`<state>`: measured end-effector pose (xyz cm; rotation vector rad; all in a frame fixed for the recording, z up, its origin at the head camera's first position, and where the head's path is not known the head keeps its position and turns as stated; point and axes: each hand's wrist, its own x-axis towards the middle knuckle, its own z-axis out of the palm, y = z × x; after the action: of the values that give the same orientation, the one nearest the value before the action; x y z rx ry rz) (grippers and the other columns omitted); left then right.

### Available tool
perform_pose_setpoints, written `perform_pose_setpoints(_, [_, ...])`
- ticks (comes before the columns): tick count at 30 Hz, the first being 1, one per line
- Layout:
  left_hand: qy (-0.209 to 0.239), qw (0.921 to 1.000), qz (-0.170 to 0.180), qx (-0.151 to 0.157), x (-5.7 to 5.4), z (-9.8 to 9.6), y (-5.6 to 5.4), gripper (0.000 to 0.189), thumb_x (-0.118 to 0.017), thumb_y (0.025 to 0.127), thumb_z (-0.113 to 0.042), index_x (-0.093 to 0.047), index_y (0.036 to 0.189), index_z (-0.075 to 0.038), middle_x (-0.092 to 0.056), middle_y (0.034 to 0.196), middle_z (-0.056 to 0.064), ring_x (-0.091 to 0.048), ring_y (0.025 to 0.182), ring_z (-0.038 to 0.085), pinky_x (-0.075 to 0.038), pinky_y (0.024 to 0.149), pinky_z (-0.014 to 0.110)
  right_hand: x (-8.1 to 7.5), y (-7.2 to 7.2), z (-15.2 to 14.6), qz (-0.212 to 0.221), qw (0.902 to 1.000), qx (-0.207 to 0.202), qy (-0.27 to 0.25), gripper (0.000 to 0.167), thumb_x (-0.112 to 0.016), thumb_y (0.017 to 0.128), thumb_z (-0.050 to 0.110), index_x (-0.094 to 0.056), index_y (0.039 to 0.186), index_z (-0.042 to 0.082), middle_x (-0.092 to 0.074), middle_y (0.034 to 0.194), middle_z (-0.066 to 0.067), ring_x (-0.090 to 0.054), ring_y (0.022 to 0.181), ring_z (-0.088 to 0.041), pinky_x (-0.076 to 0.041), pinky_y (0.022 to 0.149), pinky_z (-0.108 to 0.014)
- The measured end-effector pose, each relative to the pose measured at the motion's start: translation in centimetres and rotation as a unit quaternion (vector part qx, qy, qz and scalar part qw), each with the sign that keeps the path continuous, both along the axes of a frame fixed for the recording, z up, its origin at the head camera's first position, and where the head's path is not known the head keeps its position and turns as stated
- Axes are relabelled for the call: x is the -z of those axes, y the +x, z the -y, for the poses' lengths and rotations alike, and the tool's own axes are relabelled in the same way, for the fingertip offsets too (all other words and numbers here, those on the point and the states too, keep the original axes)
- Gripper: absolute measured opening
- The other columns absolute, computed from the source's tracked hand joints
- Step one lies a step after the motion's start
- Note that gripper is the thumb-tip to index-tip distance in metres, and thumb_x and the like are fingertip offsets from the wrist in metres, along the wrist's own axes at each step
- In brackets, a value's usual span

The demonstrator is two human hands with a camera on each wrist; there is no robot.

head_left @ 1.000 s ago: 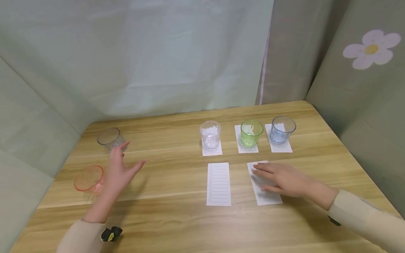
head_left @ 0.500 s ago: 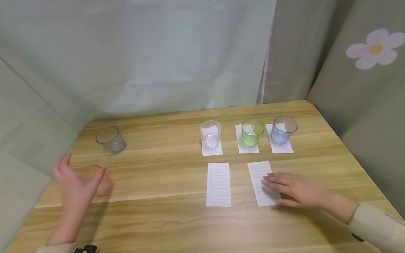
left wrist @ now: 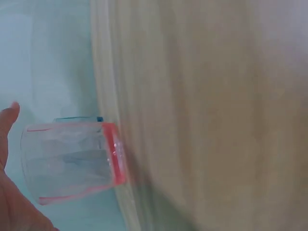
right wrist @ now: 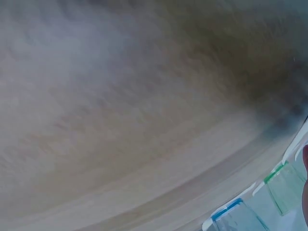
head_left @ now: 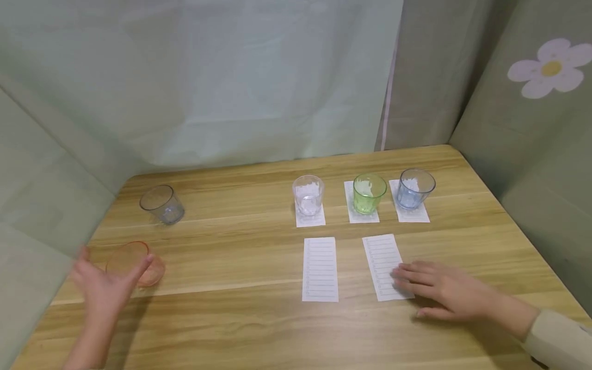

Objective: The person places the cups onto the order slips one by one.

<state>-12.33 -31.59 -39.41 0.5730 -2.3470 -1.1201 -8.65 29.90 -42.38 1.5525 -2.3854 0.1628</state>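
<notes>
A clear glass tumbler with a red-orange tint (head_left: 151, 271) stands at the front left of the table. Beside its near side, my left hand (head_left: 103, 292) has thumb and fingers spread apart; in the left wrist view the red-tinted tumbler (left wrist: 74, 161) shows past this hand (left wrist: 17, 207), with a gap at the upper fingertip. Over the lower right part of a lined paper slip (head_left: 385, 262), my right hand (head_left: 450, 290) lies flat with fingers extended. Whether its fingertips touch the paper is hard to tell.
A grey tumbler (head_left: 168, 209) stands behind the red one. Clear (head_left: 309, 203), green (head_left: 367, 200) and blue (head_left: 411, 196) tumblers stand on paper slips at the back right. Another lined slip (head_left: 320, 270) lies front centre. Curtains (head_left: 277, 92) hang around the wooden table (head_left: 231, 313).
My left hand has moved left and toward me, from near the grey tumbler to the red one. My right hand has slid right and nearer, uncovering more of the slip.
</notes>
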Motion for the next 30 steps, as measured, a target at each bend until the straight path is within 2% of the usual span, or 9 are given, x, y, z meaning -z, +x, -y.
perform_pose_setpoints(3, [0.008,0.9997,-0.010,0.020,0.5,-0.4,0.2,0.111,-0.083,0.066,-0.014,-0.011,0.148,0.003,-0.014,0.149,0.029,-0.014,0.139,0.038,-0.012,0.117,0.045,0.2,0.4,-0.2,0.009,1.0000,-0.003,0.001,0.057,-0.061,0.088,0.048,-0.057,0.130,0.010,-0.059,0.131,-0.006,-0.053,0.119,-0.025,-0.009,0.118,-0.021])
perform_pose_setpoints(6, [0.037,0.9987,0.021,0.027,0.8,-0.9,0.5,0.111,-0.081,0.068,-0.009,-0.007,0.149,0.002,-0.015,0.148,0.030,-0.016,0.137,0.039,-0.016,0.116,0.044,0.3,0.6,-0.4,0.009,0.9998,-0.015,-0.006,0.055,-0.060,0.089,0.047,-0.058,0.129,0.009,-0.060,0.129,-0.008,-0.053,0.118,-0.025,-0.010,0.118,-0.022])
perform_pose_setpoints(7, [0.064,0.9968,0.038,0.030,0.8,-1.0,0.6,0.112,-0.080,0.070,-0.008,-0.002,0.150,-0.001,-0.012,0.149,0.027,-0.013,0.138,0.036,-0.022,0.115,0.037,0.3,0.7,-0.5,0.009,0.9998,-0.018,-0.007,0.054,-0.060,0.089,0.047,-0.059,0.128,0.010,-0.060,0.129,-0.008,-0.052,0.118,-0.025,-0.011,0.118,-0.022])
perform_pose_setpoints(10, [0.177,0.9823,0.046,0.041,0.7,-0.9,0.2,0.113,-0.077,0.073,-0.001,0.005,0.151,-0.011,-0.012,0.145,0.017,-0.011,0.137,0.027,-0.047,0.088,0.016,0.4,0.9,-0.8,0.007,0.9996,-0.024,-0.014,0.051,-0.060,0.090,0.046,-0.060,0.126,0.010,-0.061,0.127,-0.009,-0.052,0.117,-0.025,-0.011,0.118,-0.021])
perform_pose_setpoints(12, [0.227,0.9719,0.051,0.038,0.8,-0.7,0.0,0.112,-0.075,0.076,0.000,0.007,0.150,-0.016,-0.016,0.138,0.004,-0.013,0.134,0.022,-0.045,0.069,0.005,0.5,1.0,-0.9,0.009,0.9997,-0.021,-0.011,0.049,-0.061,0.090,0.046,-0.062,0.124,0.011,-0.061,0.127,-0.009,-0.052,0.118,-0.024,-0.012,0.117,-0.020])
perform_pose_setpoints(14, [0.219,0.9734,0.060,0.030,0.8,-0.5,0.0,0.108,-0.075,0.078,-0.004,0.005,0.150,-0.016,-0.023,0.129,-0.003,-0.020,0.131,0.022,-0.042,0.064,0.003,0.5,1.0,-1.0,0.006,0.9997,-0.019,-0.010,0.047,-0.061,0.089,0.046,-0.064,0.122,0.011,-0.062,0.127,-0.009,-0.053,0.117,-0.024,-0.012,0.117,-0.020])
perform_pose_setpoints(18, [0.121,0.9879,0.097,0.008,0.9,-0.3,0.3,0.098,-0.074,0.082,-0.015,-0.003,0.149,-0.007,-0.032,0.118,-0.010,-0.032,0.127,0.026,-0.034,0.071,-0.002,0.7,1.1,-1.1,0.002,0.9999,-0.014,-0.010,0.046,-0.060,0.090,0.046,-0.065,0.121,0.012,-0.063,0.125,-0.007,-0.053,0.117,-0.022,-0.013,0.117,-0.018])
perform_pose_setpoints(23, [0.127,0.9881,0.086,0.015,1.0,-0.1,0.3,0.091,-0.074,0.081,-0.010,-0.010,0.146,-0.001,-0.034,0.115,-0.010,-0.033,0.123,0.025,-0.035,0.070,-0.003,0.8,1.1,-1.0,0.001,0.9999,-0.010,-0.013,0.047,-0.060,0.090,0.046,-0.064,0.122,0.011,-0.064,0.124,-0.007,-0.053,0.116,-0.022,-0.012,0.116,-0.017])
perform_pose_setpoints(30, [0.084,0.9915,0.096,0.025,1.2,0.1,0.5,0.086,-0.074,0.081,-0.010,-0.016,0.142,0.008,-0.038,0.119,0.008,-0.038,0.099,0.006,-0.033,0.070,-0.002,0.9,1.1,-1.1,0.006,0.9997,-0.010,-0.019,0.048,-0.060,0.090,0.045,-0.063,0.123,0.010,-0.063,0.124,-0.009,-0.051,0.119,-0.021,-0.013,0.116,-0.018])
